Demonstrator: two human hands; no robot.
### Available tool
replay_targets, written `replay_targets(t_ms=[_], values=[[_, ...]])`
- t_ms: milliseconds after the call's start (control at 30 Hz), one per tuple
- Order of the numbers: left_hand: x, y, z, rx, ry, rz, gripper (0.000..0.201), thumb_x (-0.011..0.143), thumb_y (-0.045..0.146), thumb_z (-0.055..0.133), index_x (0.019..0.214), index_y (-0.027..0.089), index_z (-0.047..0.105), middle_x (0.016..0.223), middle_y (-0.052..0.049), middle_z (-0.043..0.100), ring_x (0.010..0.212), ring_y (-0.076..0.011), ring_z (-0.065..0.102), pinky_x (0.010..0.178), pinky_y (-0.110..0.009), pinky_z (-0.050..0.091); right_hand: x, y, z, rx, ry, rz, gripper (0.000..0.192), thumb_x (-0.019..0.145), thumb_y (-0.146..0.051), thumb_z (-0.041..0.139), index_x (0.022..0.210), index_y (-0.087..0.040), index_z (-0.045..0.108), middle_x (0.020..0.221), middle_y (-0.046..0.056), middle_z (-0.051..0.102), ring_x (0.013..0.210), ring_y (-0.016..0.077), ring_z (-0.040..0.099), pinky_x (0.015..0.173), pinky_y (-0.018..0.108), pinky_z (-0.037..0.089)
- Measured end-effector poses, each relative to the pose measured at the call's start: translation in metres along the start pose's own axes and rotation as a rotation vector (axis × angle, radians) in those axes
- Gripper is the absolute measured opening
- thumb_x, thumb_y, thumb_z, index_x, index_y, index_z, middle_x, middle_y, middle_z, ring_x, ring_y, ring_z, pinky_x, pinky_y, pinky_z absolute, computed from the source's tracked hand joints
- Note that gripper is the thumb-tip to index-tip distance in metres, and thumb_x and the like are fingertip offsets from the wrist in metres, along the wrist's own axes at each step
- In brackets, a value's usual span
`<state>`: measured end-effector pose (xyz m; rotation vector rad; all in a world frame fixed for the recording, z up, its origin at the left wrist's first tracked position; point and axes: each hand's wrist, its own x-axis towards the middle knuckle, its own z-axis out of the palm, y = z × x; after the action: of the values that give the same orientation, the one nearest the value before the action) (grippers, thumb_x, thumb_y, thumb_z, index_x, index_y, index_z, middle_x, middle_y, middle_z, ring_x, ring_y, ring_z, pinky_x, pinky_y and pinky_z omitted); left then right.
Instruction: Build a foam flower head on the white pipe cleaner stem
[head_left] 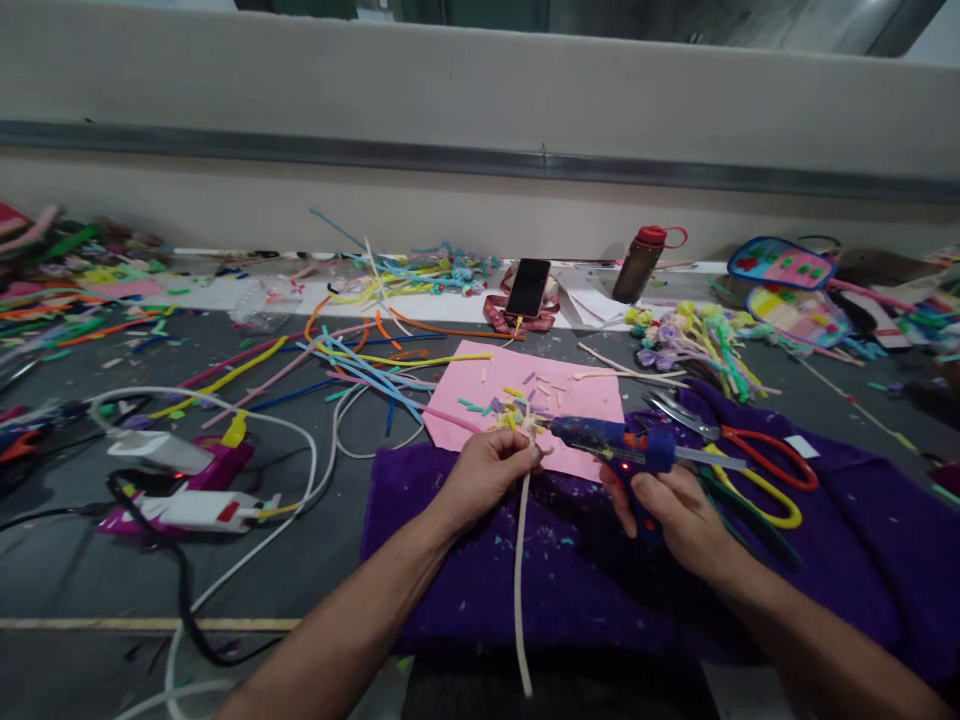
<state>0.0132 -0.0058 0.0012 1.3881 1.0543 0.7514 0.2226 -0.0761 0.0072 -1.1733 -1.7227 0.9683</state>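
Note:
My left hand (pixel 491 470) pinches a cream pipe cleaner (pixel 520 590) near its top, and the long stem hangs down toward me. Small pale and yellow bits show at its upper end, too small to make out. A blue glue gun (pixel 615 442) is gripped by my right hand (pixel 675 510); a red light glows on its body and a clear glue stick (pixel 712 459) sticks out of the back. The gun's nozzle points left, close to the top of the pipe cleaner. Beneath both lies a pink sheet (pixel 457 395) scattered with short coloured snippets.
A purple cloth (pixel 465 580) covers the table's front. Red-handled scissors (pixel 772 460) and yellow-green pliers (pixel 757 500) lie right. Several pipe cleaners (pixel 360 365), a power strip (pixel 217 462) with cables, a phone (pixel 529 288), a bottle (pixel 639 265) and bundled flowers (pixel 709 345) surround the sheet.

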Motion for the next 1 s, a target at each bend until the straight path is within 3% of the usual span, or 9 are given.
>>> replay_targets(t_ms=[300, 1000], values=[[0.0005, -0.0023, -0.0005, 0.016, -0.007, 0.009, 0.034, 0.066, 0.047, 0.064, 0.061, 0.014, 0.061, 0.046, 0.004, 0.047, 0.042, -0.0061, 0.032, 0.044, -0.021, 0.023, 0.0006, 0.0014, 0.0001, -0.034, -0.017, 0.004, 0.045, 0.091, -0.035, 0.032, 0.055, -0.017, 0.051, 0.056, 0.0, 0.051, 0.057, 0.012, 0.048, 0.061, 0.027, 0.035], [0.0004, -0.004, -0.0016, 0.029, 0.015, -0.001, 0.031, 0.068, 0.044, 0.061, 0.063, 0.013, 0.061, 0.048, 0.004, 0.048, 0.043, -0.0064, 0.032, 0.044, -0.02, 0.023, 0.0012, -0.0007, -0.0028, -0.065, -0.015, -0.002, 0.046, 0.09, -0.037, 0.032, 0.054, -0.017, 0.052, 0.056, 0.001, 0.053, 0.058, 0.0133, 0.049, 0.061, 0.027, 0.036]])
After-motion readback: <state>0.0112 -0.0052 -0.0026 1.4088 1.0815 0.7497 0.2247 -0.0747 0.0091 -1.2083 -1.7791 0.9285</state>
